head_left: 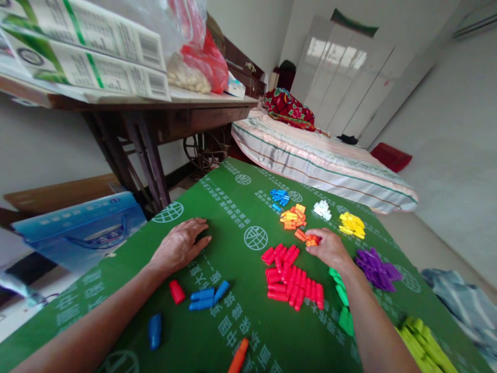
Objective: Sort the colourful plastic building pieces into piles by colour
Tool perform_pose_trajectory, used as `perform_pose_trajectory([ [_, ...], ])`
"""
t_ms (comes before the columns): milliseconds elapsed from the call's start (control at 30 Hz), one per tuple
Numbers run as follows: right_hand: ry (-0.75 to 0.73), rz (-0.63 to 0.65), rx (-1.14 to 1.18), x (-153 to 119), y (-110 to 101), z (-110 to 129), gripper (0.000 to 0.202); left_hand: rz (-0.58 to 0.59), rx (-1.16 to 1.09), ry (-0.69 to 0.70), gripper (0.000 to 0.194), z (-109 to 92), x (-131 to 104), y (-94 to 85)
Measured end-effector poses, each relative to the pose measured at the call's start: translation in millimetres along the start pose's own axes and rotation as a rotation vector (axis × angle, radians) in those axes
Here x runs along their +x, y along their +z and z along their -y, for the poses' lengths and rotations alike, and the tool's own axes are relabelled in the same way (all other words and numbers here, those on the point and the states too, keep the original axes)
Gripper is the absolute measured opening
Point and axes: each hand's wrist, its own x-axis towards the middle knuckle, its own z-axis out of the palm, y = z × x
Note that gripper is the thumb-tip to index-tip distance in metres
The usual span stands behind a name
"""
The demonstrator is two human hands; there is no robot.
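Observation:
My left hand (181,243) lies on the green board (229,223) with its fingers apart, holding nothing. Near its wrist are a red piece (176,292) and several blue pieces (202,299). My right hand (328,247) is closed around orange pieces (312,240), just right of a loose orange piece (300,235). Beyond it sits an orange and yellow pile (293,217). A large red pile (291,280) lies nearer to me. Green pieces (345,320) are partly hidden under my right forearm.
Small blue (279,196), white (322,210), yellow (352,225) and purple (376,269) piles sit farther back and right. Lime pieces (425,344) and an orange piece (238,356) are near the front. A wooden table (194,109) stands left, a bed (326,166) behind.

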Motion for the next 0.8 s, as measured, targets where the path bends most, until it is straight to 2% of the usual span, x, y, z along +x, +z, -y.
perform_pose_trajectory([
  [200,0.077,0.043,-0.047,48.2,2.2,0.4,0.045,0.001,0.001,0.004,0.055,3.5,0.8,2.0],
  [333,0.110,0.060,-0.049,67.6,5.3,-1.1,0.044,0.009,0.010,0.023,0.054,6.3,0.8,3.3],
  [600,0.083,0.106,-0.041,68.8,12.2,-10.8,0.059,-0.008,-0.004,0.015,0.053,6.7,0.2,3.4],
  [800,0.094,0.061,-0.164,63.2,-3.0,-4.6,0.054,-0.004,-0.013,0.004,0.051,2.5,0.9,1.8],
])
